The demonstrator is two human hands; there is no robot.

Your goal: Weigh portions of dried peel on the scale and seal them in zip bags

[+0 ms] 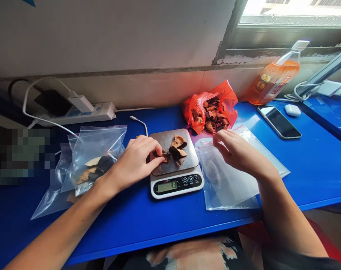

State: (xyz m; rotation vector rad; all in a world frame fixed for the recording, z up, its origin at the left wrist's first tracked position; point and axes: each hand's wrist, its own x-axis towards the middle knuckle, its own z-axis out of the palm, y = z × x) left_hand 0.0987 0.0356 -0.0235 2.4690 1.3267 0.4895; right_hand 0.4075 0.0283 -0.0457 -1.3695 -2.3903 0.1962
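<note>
Left hand [142, 155] nearly closed, pinching dried peel piece [166, 154] on digital scale [174, 171]; scale's long axis front-to-back, far end angled slightly left, display [167, 186] toward near edge; right hand [239, 152] loosely curled over clear zip bags [229, 195], cannot tell if holding anything

Red print [168, 181] on scale [172, 170] illegible

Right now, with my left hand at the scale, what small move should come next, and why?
Probably ease your left hand off the brown piece: it touches that piece at the scale, beside other pieces, so its pressure could skew the displayed reading.
</note>
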